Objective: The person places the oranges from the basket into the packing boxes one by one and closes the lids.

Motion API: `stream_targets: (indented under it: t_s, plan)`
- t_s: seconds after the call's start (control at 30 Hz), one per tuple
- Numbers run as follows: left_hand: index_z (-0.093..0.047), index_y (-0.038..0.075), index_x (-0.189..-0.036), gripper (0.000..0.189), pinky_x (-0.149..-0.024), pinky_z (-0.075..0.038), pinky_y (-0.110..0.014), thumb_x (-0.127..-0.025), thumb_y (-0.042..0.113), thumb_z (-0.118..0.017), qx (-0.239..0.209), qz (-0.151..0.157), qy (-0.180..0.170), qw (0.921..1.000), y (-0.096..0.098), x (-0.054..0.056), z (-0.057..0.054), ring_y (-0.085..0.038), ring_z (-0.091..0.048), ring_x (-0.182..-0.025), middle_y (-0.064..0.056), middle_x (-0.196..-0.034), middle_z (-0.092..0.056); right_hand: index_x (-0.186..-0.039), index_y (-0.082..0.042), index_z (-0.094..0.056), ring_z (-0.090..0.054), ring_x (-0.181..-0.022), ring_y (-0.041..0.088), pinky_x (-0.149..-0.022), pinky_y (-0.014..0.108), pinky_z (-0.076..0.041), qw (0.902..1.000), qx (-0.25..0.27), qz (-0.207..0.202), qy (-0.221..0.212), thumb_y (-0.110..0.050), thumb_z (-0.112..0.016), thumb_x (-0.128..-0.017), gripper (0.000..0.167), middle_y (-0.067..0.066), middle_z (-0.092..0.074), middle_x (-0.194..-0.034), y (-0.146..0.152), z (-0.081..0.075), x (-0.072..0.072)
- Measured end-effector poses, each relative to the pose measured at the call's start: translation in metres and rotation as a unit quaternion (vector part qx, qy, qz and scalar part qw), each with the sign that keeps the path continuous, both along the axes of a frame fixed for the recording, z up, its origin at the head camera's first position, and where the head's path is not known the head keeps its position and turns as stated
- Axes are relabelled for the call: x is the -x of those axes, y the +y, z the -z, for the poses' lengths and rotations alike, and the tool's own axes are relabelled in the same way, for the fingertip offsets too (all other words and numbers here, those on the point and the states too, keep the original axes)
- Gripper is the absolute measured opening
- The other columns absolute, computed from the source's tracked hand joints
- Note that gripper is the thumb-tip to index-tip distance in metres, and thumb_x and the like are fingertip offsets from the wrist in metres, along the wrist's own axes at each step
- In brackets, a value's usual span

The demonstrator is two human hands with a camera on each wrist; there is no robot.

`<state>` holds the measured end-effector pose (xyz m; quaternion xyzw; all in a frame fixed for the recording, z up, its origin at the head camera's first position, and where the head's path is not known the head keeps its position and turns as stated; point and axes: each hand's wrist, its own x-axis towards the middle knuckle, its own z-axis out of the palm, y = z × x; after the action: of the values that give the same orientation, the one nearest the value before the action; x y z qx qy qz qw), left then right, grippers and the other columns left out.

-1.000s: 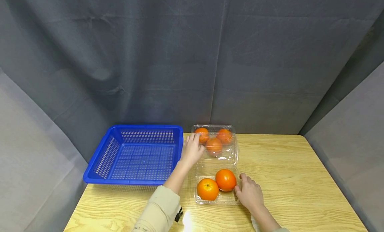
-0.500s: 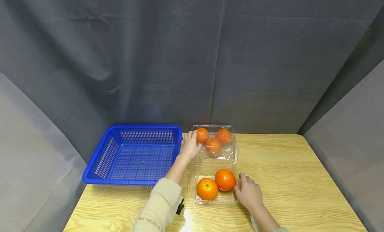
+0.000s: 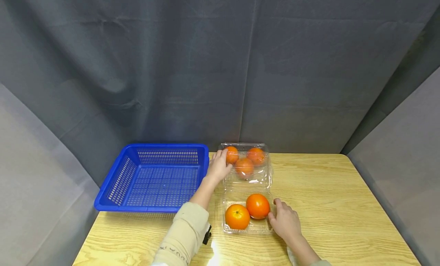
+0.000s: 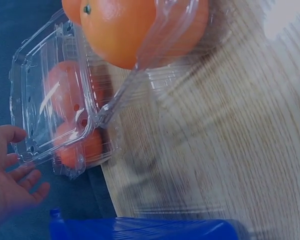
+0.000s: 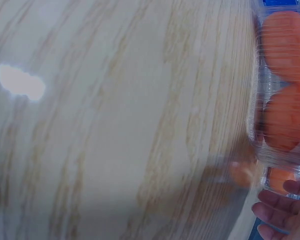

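Note:
A clear plastic clamshell [image 3: 254, 227] lies with two oranges in its near half: one orange [image 3: 237, 216] at the left, the other orange [image 3: 258, 206] at the right. Its raised lid [image 3: 262, 178] overlaps three farther oranges [image 3: 245, 167] in the head view. My left hand [image 3: 218, 168] is at the lid's left edge; in the left wrist view, thumb and fingers [image 4: 32, 180] are spread apart around the lid's corner. At the tray's right wall is my right hand [image 3: 286, 222], thumb close to the right orange, other fingers [image 5: 275, 202] loosely extended.
On the left stands a blue plastic basket [image 3: 151, 209] with mesh walls, close to my left forearm. The wooden table [image 3: 330, 205] extends to the right. A grey curtain [image 3: 185, 67] hangs behind, and pale panels rise at both sides.
My left hand has shifted slightly left from the farther oranges, then settled at the lid's edge. The right hand, oranges and basket stay essentially where they were.

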<state>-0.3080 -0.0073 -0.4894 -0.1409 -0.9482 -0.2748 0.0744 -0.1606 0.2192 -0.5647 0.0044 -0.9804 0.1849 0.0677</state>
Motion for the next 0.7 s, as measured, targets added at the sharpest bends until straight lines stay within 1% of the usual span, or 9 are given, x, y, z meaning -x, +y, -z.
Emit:
stream_targets:
  t_s: [0.13,0.33,0.57,0.63,0.7]
  plan:
    - [-0.044,0.003,-0.130,0.056,-0.087,-0.042,-0.044,-0.078,0.018,-0.061,-0.005,0.003,0.005,1.0000,0.000,-0.002,-0.002,-0.029,-0.048,-0.109,-0.014,-0.118,-0.051,-0.116,0.001,-0.050,-0.059,-0.087,0.038,-0.075,0.053,-0.044,1.0000,0.001,-0.001,-0.001,-0.022,-0.060,-0.079,0.044,0.019,-0.061,-0.101,0.000,-0.001,0.000]
    - [-0.046,0.003,-0.128,0.052,-0.088,-0.042,-0.044,-0.080,0.018,-0.061,-0.025,0.010,0.017,0.9995,0.001,-0.005,-0.004,-0.030,-0.048,-0.108,-0.014,-0.116,-0.051,-0.116,0.000,-0.050,-0.059,-0.088,0.038,-0.076,0.053,-0.044,1.0000,0.003,-0.001,-0.001,-0.022,-0.060,-0.079,0.044,0.019,-0.061,-0.102,0.000,-0.001,0.000]
    - [-0.048,0.002,-0.126,0.048,-0.092,-0.041,-0.043,-0.081,0.014,-0.061,-0.070,0.011,0.019,0.9973,0.000,-0.011,-0.006,-0.030,-0.048,-0.111,-0.014,-0.117,-0.050,-0.117,0.000,-0.050,-0.059,-0.089,0.038,-0.076,0.053,-0.044,1.0000,0.004,0.002,-0.009,-0.023,-0.060,-0.080,0.044,0.019,-0.061,-0.103,-0.001,-0.001,0.000]
    - [-0.049,0.002,-0.125,0.046,-0.093,-0.041,-0.043,-0.081,0.013,-0.061,-0.082,0.011,0.027,0.9962,0.001,-0.013,-0.007,-0.029,-0.048,-0.110,-0.014,-0.116,-0.051,-0.117,0.000,-0.050,-0.059,-0.089,0.038,-0.076,0.053,-0.044,0.9999,0.005,0.002,-0.011,-0.023,-0.060,-0.080,0.044,0.019,-0.061,-0.103,-0.001,-0.001,0.000]
    - [-0.050,0.002,-0.123,0.044,-0.090,-0.042,-0.042,-0.081,0.012,-0.060,-0.093,0.011,0.037,0.9949,0.001,-0.016,-0.008,-0.029,-0.050,-0.106,-0.013,-0.113,-0.052,-0.117,0.000,-0.050,-0.059,-0.089,0.037,-0.076,0.053,-0.044,0.9999,0.007,0.003,-0.013,-0.022,-0.059,-0.080,0.044,0.019,-0.061,-0.104,-0.001,-0.001,0.000]
